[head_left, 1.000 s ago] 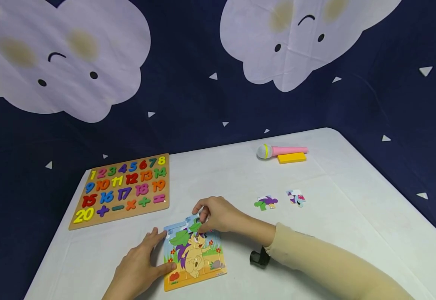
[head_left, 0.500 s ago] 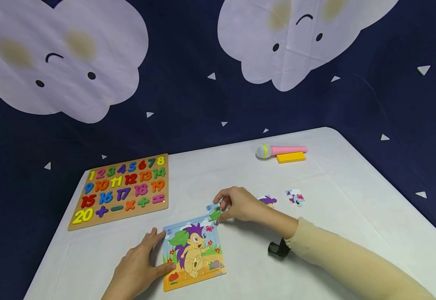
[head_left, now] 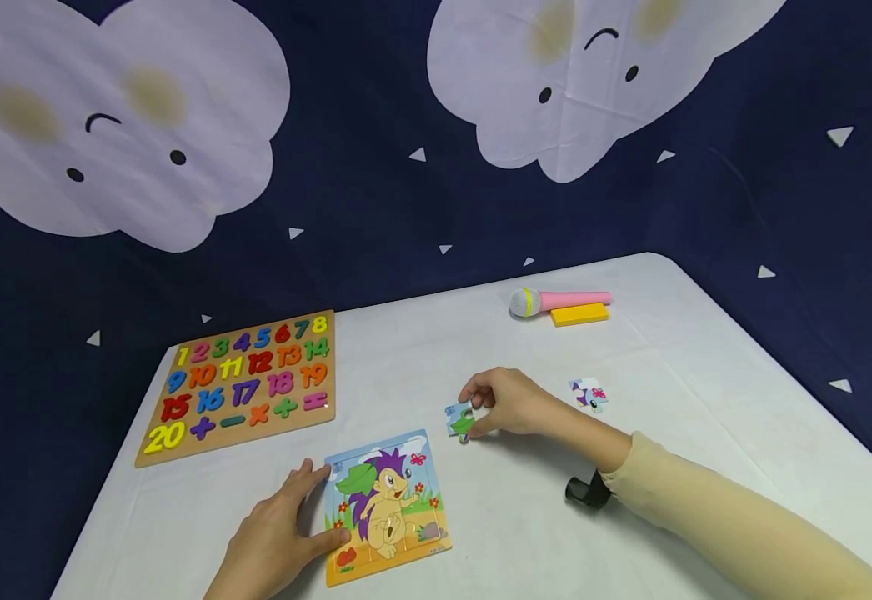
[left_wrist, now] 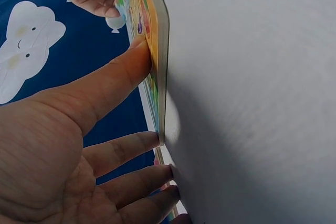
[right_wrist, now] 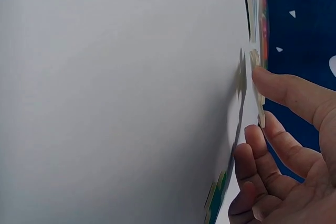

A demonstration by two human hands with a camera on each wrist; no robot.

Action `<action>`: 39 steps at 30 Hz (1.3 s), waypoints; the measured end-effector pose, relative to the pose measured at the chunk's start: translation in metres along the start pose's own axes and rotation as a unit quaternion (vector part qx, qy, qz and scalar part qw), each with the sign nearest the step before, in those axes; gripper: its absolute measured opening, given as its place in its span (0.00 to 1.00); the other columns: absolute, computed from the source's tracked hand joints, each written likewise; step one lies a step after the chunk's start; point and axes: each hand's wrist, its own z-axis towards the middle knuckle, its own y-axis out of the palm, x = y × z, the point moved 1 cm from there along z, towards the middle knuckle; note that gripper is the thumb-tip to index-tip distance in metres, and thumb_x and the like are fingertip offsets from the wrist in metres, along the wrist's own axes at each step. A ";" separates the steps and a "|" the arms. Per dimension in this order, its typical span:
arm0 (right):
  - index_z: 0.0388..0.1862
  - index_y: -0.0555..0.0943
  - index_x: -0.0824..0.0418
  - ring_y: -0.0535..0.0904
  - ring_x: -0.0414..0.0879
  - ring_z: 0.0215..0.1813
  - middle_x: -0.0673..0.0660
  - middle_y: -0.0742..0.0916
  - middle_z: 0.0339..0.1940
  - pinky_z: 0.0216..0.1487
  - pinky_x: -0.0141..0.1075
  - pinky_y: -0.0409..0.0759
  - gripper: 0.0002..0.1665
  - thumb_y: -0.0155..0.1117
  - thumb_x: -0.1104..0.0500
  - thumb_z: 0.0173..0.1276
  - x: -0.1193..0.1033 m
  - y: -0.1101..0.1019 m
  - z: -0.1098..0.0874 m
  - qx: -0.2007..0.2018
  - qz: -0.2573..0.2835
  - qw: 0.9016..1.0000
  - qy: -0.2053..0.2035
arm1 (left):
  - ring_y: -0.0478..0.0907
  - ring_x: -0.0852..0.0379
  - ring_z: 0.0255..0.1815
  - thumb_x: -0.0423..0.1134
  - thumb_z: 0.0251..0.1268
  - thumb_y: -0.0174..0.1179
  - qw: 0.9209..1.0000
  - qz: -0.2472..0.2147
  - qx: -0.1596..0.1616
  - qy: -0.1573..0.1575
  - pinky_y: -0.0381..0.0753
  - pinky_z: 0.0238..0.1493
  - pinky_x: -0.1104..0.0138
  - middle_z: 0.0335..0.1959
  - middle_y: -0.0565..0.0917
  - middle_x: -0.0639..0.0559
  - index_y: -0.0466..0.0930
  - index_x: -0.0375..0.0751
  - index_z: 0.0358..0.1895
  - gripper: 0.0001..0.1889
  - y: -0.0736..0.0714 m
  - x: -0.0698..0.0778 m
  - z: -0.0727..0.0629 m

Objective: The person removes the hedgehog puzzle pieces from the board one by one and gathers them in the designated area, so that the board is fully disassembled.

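Note:
A square jigsaw board (head_left: 383,508) with a purple-haired hedgehog picture lies near the front of the table. My left hand (head_left: 274,525) rests at its left side, fingers mostly straight. In the left wrist view the thumb (left_wrist: 118,80) presses on the board's face, with the index fingertip at its corner. Beyond the board's upper right corner my right hand (head_left: 514,404) pinches a jigsaw piece (head_left: 460,419) with blue and green print. The right wrist view shows this piece (right_wrist: 258,93) edge-on between thumb and fingers, raised above its shadow.
Another jigsaw piece (head_left: 589,394) lies to the right of the right hand. A wooden number board (head_left: 237,383) sits at the back left. At the back right are a pink toy microphone (head_left: 559,302) and a yellow block (head_left: 580,315). A dark cloud-print cloth (head_left: 361,167) hangs behind the table.
The right hand has lifted the jigsaw piece off the board's top and carried it right, now covering a second piece lying there. The left hand has stayed at the board.

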 end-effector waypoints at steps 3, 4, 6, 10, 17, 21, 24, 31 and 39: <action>0.48 0.89 0.58 0.75 0.42 0.39 0.50 0.85 0.36 0.45 0.32 0.75 0.23 0.89 0.61 0.53 0.002 -0.003 -0.002 -0.001 -0.007 1.000 0.004 | 0.61 0.25 0.83 0.62 0.47 0.84 1.000 0.001 0.002 -0.003 0.58 0.72 0.20 0.86 0.63 0.40 0.72 0.50 0.80 0.54 0.000 0.000 0.000; 0.48 0.89 0.58 0.75 0.43 0.40 0.50 0.85 0.36 0.45 0.32 0.75 0.23 0.89 0.61 0.53 0.003 -0.004 -0.002 -0.001 -0.008 1.000 0.005 | 0.61 0.25 0.83 0.62 0.47 0.84 1.000 0.001 0.003 -0.003 0.58 0.72 0.20 0.86 0.63 0.40 0.72 0.50 0.80 0.54 0.000 0.000 0.000; 0.48 0.89 0.58 0.76 0.43 0.41 0.50 0.86 0.36 0.47 0.33 0.76 0.24 0.89 0.61 0.53 0.004 -0.004 -0.002 0.000 -0.010 1.000 0.006 | 0.61 0.24 0.83 0.62 0.47 0.84 1.000 0.002 0.004 -0.002 0.58 0.72 0.19 0.86 0.63 0.40 0.72 0.50 0.80 0.54 0.000 0.000 0.000; 0.48 0.89 0.58 0.76 0.43 0.42 0.50 0.86 0.37 0.49 0.34 0.76 0.24 0.89 0.61 0.53 0.006 -0.004 -0.002 0.002 -0.014 1.000 0.012 | 0.61 0.25 0.83 0.63 0.46 0.84 1.000 0.003 0.005 -0.003 0.58 0.71 0.19 0.86 0.63 0.40 0.72 0.50 0.80 0.54 0.000 0.001 0.000; 0.47 0.89 0.57 0.77 0.44 0.45 0.50 0.86 0.39 0.53 0.37 0.78 0.23 0.89 0.62 0.53 0.006 -0.003 -0.002 0.001 -0.020 0.999 0.026 | 0.60 0.25 0.83 0.61 0.47 0.84 1.000 0.002 0.002 0.003 0.58 0.72 0.20 0.86 0.63 0.38 0.71 0.48 0.80 0.54 0.000 0.000 -0.001; 0.47 0.90 0.56 0.77 0.45 0.46 0.50 0.87 0.40 0.55 0.38 0.78 0.22 0.89 0.62 0.53 0.005 -0.002 -0.001 -0.002 -0.024 0.999 0.033 | 0.61 0.24 0.83 0.62 0.47 0.84 1.000 0.005 -0.002 0.005 0.60 0.71 0.20 0.85 0.63 0.37 0.72 0.48 0.80 0.55 -0.001 0.000 0.000; 0.47 0.90 0.56 0.77 0.45 0.46 0.50 0.87 0.40 0.56 0.39 0.77 0.22 0.89 0.62 0.53 0.005 -0.002 -0.001 -0.004 -0.027 0.999 0.035 | 0.61 0.24 0.82 0.62 0.47 0.84 1.000 0.006 -0.005 0.007 0.61 0.71 0.19 0.85 0.62 0.36 0.71 0.47 0.80 0.55 -0.001 -0.001 0.000; 0.47 0.90 0.56 0.76 0.45 0.46 0.50 0.86 0.41 0.55 0.39 0.77 0.23 0.89 0.63 0.53 0.003 -0.003 -0.001 -0.008 -0.028 0.999 0.043 | 0.62 0.23 0.82 0.63 0.46 0.84 1.000 0.009 -0.004 0.009 0.61 0.71 0.19 0.85 0.63 0.36 0.71 0.47 0.80 0.55 -0.001 -0.001 0.000; 0.47 0.90 0.55 0.76 0.45 0.47 0.50 0.86 0.41 0.56 0.39 0.78 0.23 0.89 0.62 0.53 0.003 -0.002 -0.001 -0.011 -0.030 0.998 0.046 | 0.62 0.23 0.82 0.63 0.46 0.84 1.000 0.008 -0.003 0.010 0.60 0.70 0.18 0.85 0.63 0.36 0.71 0.47 0.80 0.56 0.000 -0.003 -0.001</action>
